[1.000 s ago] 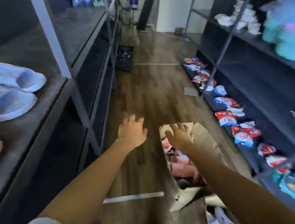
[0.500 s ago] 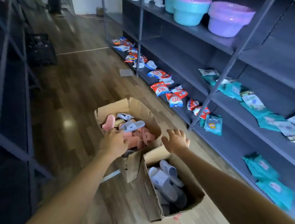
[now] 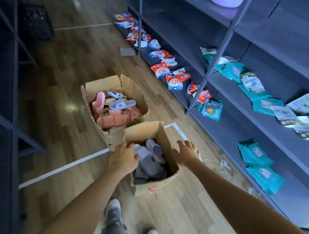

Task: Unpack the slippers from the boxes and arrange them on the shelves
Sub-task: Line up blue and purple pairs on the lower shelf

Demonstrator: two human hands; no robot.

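Both hands are being held at the near box (image 3: 156, 186): the left hand (image 3: 123, 159) is being held at its left rim, fingers bent over the grey slippers (image 3: 151, 158), though a grip cannot be told; the right hand (image 3: 187, 152) is being spread, empty, beside its right wall. Both this box and the far box (image 3: 100, 84), with pink slippers (image 3: 111, 119), are sitting well filled on the floor (image 3: 70, 59), so most of the unpacking is being judged outstanding.

I'm looking at two open cardboard boxes standing touching on the floor (image 3: 74, 67): the far box (image 3: 128, 85) is holding jumbled pink slippers (image 3: 111, 120) with pale lilac slippers (image 3: 122, 103) lying on top, and the near box (image 3: 142, 132) is holding grey slippers (image 3: 150, 160).
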